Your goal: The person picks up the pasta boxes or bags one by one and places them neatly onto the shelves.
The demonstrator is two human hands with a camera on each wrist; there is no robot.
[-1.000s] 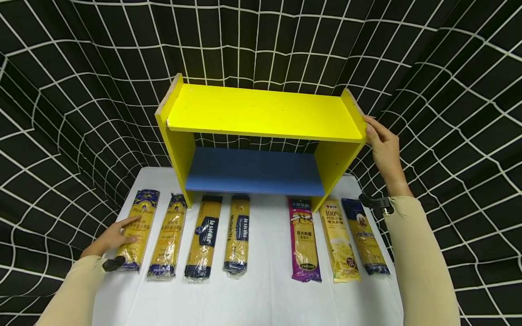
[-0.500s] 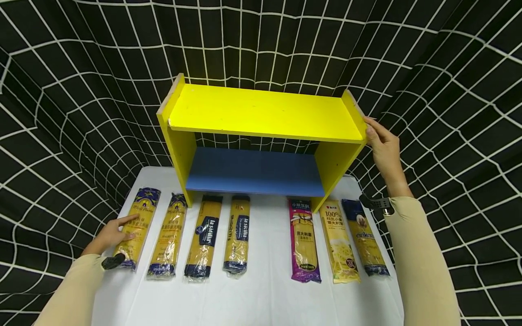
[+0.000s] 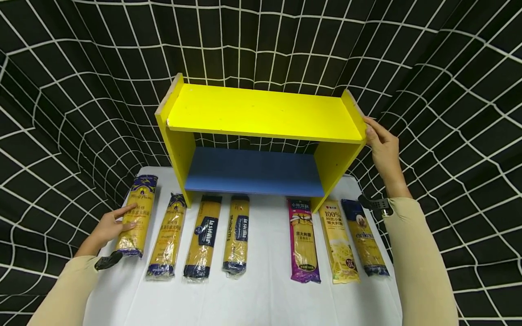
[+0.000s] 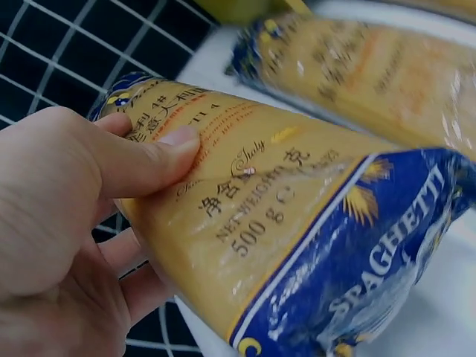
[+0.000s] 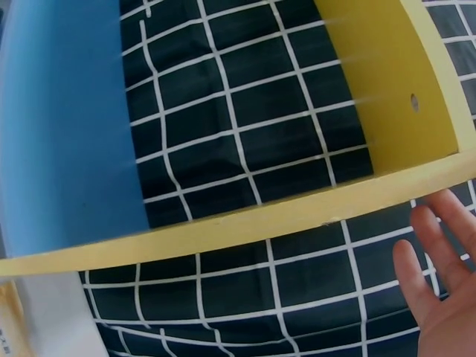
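My left hand (image 3: 105,230) grips a yellow and blue bag of spaghetti (image 3: 140,231) at the far left of the table. In the left wrist view the thumb lies on the printed front of the spaghetti bag (image 4: 253,186), with fingers under its edge; the bag looks tilted and raised. My right hand (image 3: 385,151) touches the upper right side panel of a two-tier shelf (image 3: 265,111), yellow above and blue below. In the right wrist view the fingers (image 5: 439,245) are fairly straight, against or close to the panel's outer side; the thumb is hidden there.
A matching spaghetti bag (image 3: 167,235) lies beside the held one. Two blue-labelled pasta packs (image 3: 204,237) (image 3: 236,235) follow, then a purple pack (image 3: 303,240), a pale yellow pack (image 3: 338,242) and a dark blue one (image 3: 364,237). Black grid cloth (image 3: 261,40) surrounds the white table (image 3: 269,290).
My left hand has taken hold of the leftmost spaghetti bag, which has moved up and slightly left in the head view. My right hand and the shelf have stayed in place.
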